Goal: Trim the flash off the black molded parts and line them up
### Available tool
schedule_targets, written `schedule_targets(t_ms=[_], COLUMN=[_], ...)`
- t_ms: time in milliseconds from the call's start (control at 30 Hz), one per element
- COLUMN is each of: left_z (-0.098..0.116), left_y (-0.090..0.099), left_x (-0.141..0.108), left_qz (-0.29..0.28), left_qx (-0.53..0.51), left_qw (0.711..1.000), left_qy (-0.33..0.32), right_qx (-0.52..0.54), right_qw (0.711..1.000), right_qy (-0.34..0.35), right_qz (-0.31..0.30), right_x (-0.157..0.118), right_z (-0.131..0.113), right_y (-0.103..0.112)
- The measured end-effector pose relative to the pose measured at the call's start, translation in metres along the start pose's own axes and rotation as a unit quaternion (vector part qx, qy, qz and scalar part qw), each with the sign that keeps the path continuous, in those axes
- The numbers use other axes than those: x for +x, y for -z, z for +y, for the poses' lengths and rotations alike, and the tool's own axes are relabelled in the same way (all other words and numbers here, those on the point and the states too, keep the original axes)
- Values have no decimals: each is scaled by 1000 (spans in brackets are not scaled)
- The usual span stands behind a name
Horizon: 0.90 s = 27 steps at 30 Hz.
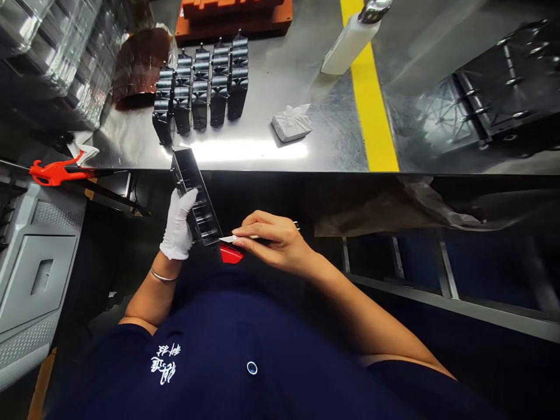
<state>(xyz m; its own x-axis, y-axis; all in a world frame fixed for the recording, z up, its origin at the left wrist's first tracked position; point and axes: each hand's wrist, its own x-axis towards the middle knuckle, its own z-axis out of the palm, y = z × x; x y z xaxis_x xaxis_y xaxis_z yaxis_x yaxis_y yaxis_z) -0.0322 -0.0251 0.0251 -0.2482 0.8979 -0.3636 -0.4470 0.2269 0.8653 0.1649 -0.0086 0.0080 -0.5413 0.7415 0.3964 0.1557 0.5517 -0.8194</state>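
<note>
My left hand [178, 224], in a white glove, grips a long black plastic part [192, 175]. The part is tilted in front of the bench edge, and its ribbed, open inside faces up. My bare right hand [273, 236] is closed in a pinch round a slim knife [226, 239] with a pale, pointed blade. The blade's tip is at the lower end of the black part; whether it touches cannot be made out. A glossy red piece [231, 254] shows just below the tip.
Several similar black parts [200, 87] stand in rows on the metal bench [262, 134]. A white-wrapped block [291, 122], a white bottle [352, 44], an orange fixture [234, 20] and yellow tape [371, 105] are also there. A red air gun [56, 172] hangs left, above a grey bin [41, 268].
</note>
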Motion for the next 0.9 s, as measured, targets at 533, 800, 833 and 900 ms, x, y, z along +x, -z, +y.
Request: schedule_targets(t_ms=[533,800,833,900], left_z=[-7,6,8,10], left_y=[2,22,23,23], left_x=[-23,-28,-28,-27], left_qz=[-154,-283,-285,-292], left_qx=[118,21,18,23], left_qw=[981,939,936,931], left_qy=[6,196,206,218], right_qx=[-63,-44,-43,-46], right_qw=[987,998,999,998], right_qy=[-31,-29,-28,-23], right_qz=[148,33,4,-47], right_x=[55,52,52,54], right_z=[36,14,10,6], right_y=[29,65,70,79])
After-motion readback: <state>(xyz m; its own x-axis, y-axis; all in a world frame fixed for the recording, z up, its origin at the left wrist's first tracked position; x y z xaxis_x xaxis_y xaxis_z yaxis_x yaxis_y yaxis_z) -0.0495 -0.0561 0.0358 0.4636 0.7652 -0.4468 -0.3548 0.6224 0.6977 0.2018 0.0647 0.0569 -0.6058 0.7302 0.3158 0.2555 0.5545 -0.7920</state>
